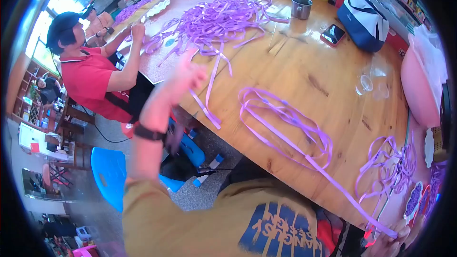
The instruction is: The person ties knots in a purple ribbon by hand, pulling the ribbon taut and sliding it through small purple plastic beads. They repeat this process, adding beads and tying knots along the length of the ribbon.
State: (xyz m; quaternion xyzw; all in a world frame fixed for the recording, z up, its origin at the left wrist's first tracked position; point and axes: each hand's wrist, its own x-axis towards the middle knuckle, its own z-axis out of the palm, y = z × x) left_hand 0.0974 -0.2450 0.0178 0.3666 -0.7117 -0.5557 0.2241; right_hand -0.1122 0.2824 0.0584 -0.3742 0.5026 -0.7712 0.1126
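Wooden surface (352, 114) in a cluttered, shop-like room; beyond its left edge is one person in a red shirt (90, 74). One looped purple ribbon (316, 164) lies along the near edge, its long axis roughly parallel to that edge. The right hand (399, 240), by the near right corner, pinches the end of its straight tail. The left hand (184, 77), raised over the near left edge, has the loops to its right and is nearer to them; its fingers look half curled, but blur hides whether they grip anything. Also present: one large ribbon heap (209, 24) toward the far left, one smaller tangle (392, 173) at right, one metal mug (301, 8), one phone (332, 35) and one blue-and-white bag (357, 28) toward the far edge.
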